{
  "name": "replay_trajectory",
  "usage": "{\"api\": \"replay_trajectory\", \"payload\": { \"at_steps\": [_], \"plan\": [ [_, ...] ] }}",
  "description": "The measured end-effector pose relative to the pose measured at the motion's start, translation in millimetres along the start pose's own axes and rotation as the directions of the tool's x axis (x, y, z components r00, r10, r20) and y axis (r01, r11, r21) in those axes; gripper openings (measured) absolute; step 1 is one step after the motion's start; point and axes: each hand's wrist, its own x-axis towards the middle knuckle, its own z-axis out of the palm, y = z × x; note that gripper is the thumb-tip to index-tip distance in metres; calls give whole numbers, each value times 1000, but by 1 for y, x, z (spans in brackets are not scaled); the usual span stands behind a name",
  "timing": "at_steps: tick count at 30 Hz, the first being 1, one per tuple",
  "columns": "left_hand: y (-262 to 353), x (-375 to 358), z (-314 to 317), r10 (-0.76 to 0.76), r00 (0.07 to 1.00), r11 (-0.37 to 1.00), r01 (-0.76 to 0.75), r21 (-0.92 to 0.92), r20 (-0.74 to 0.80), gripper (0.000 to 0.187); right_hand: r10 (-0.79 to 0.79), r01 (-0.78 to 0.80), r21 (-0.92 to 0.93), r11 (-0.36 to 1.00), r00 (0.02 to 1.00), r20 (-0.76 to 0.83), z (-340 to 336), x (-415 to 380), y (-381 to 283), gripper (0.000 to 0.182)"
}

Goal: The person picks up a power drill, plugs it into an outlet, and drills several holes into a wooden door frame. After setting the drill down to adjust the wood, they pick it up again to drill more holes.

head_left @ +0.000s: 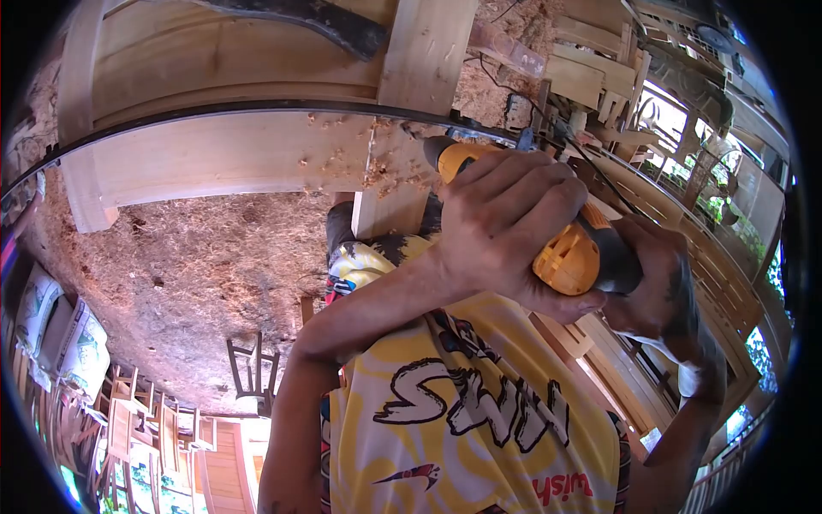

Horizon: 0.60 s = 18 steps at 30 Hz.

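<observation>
A yellow and black power drill (567, 259) is held in front of my chest, its dark nose pointing up and left at a wooden frame (231, 158). My left hand (509, 218) wraps over the drill's body from above, fingers curled round it. Behind it, my right hand (655, 278) is closed on the drill's dark rear part; some of its fingers are hidden. The drill's tip is right at the joint where a pale rail meets an upright post (390, 201). Wood shavings (377, 167) lie scattered on the rail around that joint.
A dark tool-like piece (330, 21) lies on the panel at the top. Cables run behind the drill. Stacked wooden pieces (582, 77) stand at upper right, slatted furniture at right. A small dark stool-like frame (253, 367), white sacks (81, 351) and chairs are at lower left on the sawdust-covered floor.
</observation>
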Motion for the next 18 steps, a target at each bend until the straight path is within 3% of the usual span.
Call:
{"api": "replay_trajectory", "payload": {
  "at_steps": [8, 18],
  "plan": [
    [-1, 0, 1, -3, 1000, 1000, 3, 3, -13, 82, 23, -23, 10, 1000, 1000, -16, 4, 0, 3, 38],
    [-5, 2, 1, -11, 999, 1000, 11, 0, -40, 83, 58, -56, -15, 998, 994, 96, -9, 13, -9, 31]
  ]
}}
